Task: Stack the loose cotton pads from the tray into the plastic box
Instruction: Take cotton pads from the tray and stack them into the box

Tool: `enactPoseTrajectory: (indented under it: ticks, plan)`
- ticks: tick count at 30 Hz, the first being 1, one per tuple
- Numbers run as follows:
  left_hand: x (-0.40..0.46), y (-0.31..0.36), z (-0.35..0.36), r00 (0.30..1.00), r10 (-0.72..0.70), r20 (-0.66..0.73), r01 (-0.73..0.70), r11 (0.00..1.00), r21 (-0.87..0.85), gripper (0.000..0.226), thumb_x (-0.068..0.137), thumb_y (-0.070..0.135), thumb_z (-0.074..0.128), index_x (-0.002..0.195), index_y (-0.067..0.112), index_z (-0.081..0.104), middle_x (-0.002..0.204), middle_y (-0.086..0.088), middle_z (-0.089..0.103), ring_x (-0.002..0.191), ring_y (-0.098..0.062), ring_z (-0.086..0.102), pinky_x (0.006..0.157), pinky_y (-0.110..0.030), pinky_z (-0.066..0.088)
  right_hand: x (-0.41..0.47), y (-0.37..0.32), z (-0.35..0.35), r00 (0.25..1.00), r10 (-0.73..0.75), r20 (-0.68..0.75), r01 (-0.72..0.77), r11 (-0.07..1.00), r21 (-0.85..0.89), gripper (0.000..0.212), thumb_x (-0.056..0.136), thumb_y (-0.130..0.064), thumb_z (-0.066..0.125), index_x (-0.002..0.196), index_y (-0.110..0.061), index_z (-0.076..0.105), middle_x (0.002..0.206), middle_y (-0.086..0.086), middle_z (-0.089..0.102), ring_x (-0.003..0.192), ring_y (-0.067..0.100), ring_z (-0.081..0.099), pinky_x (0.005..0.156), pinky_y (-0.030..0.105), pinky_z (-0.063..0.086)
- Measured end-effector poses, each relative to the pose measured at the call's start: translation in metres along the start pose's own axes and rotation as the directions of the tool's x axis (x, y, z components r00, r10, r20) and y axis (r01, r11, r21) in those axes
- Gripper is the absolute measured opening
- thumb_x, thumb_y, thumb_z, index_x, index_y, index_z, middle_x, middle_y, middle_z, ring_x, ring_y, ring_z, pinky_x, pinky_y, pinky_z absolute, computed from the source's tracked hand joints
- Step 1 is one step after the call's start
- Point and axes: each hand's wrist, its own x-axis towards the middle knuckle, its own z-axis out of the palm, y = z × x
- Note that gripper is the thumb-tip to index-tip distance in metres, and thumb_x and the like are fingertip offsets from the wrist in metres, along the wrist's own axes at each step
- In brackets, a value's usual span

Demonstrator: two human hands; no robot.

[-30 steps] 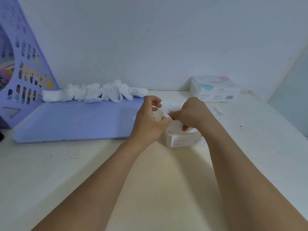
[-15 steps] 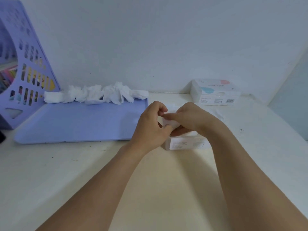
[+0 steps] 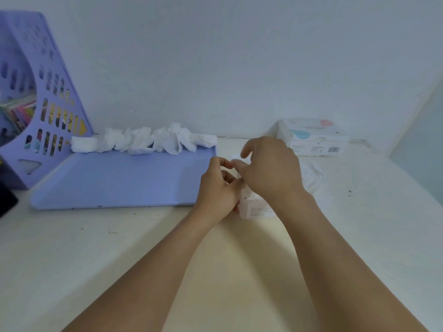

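Note:
A row of loose white cotton pads (image 3: 143,142) lies along the far edge of the purple tray (image 3: 115,183). Just right of the tray stands the small plastic box (image 3: 257,209), mostly hidden behind my hands. My left hand (image 3: 217,190) sits against the box's left end with its fingers curled. My right hand (image 3: 271,171) hovers over the box's top. Between the fingertips of both hands shows a small piece of white cotton pad (image 3: 236,161), pinched above the box. The inside of the box is hidden.
A purple file holder (image 3: 40,97) with coloured papers stands at the far left. A white printed carton (image 3: 314,137) sits against the wall at the back right. Crumpled clear wrapping (image 3: 311,174) lies right of the plastic box. A dark object (image 3: 6,200) shows at the left edge.
Both hands stayed over the box, working a pad. My right hand has risen slightly, and its index finger now lifts off. The head view has shifted a little.

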Motion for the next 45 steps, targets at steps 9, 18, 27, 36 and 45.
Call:
enactPoseTrajectory:
  ticks: [9,18,27,36,45]
  plan:
    - [0.000,0.004,-0.003,0.990,-0.122,0.075,0.125,0.992,-0.033,0.022,0.089,0.012,0.069,0.106,0.013,0.055,0.086,-0.016,0.068,0.048,-0.013,0.062,0.045,-0.025,0.049,0.011,0.013,0.015,0.961,-0.029,0.275,-0.039,0.971,0.238,0.029,0.094,-0.027,0.066,0.076,-0.006,0.074,0.068,0.010,0.070,0.061,0.017,0.059,0.053,0.026,0.043]
    - [0.041,0.033,-0.094,0.980,-0.164,-0.117,0.154,0.984,-0.086,0.022,0.090,0.026,0.072,0.104,0.013,0.060,0.076,-0.006,0.063,0.049,-0.016,0.055,0.043,-0.025,0.047,0.039,-0.019,-0.014,0.989,-0.136,0.061,0.110,0.942,0.317,0.012,0.080,-0.023,0.078,0.090,-0.017,0.074,0.090,-0.002,0.072,0.079,0.014,0.066,0.075,0.028,0.053]
    - [0.065,-0.037,-0.127,0.971,-0.125,-0.206,0.112,0.991,-0.074,0.010,0.092,0.014,0.069,0.093,0.019,0.061,0.093,-0.006,0.066,0.078,-0.018,0.066,0.066,-0.030,0.059,0.137,-0.054,0.097,0.680,-0.119,0.723,0.479,0.819,-0.315,0.044,0.090,-0.022,0.047,0.132,-0.024,0.060,0.135,0.006,0.052,0.137,0.029,0.035,0.118,0.043,0.023]
    - [0.064,-0.046,-0.128,0.962,-0.105,-0.252,0.059,0.981,-0.183,0.016,0.092,0.014,0.069,0.106,0.017,0.061,0.097,-0.002,0.066,0.085,-0.016,0.068,0.071,-0.031,0.061,0.154,-0.043,0.078,0.875,-0.200,0.441,0.273,0.956,-0.107,0.030,0.090,-0.022,0.070,0.109,0.001,0.072,0.115,0.015,0.068,0.108,0.031,0.062,0.095,0.038,0.050]
    - [0.054,-0.019,-0.138,0.987,-0.088,0.132,0.144,0.847,-0.512,0.028,0.103,0.023,0.056,0.124,0.007,0.063,0.121,-0.008,0.070,0.104,-0.023,0.072,0.077,-0.038,0.062,0.099,-0.079,0.042,0.590,-0.439,0.678,-0.307,0.654,0.691,0.022,0.085,0.009,0.072,0.099,-0.003,0.059,0.097,0.019,0.069,0.094,0.032,0.073,0.087,0.041,0.060]
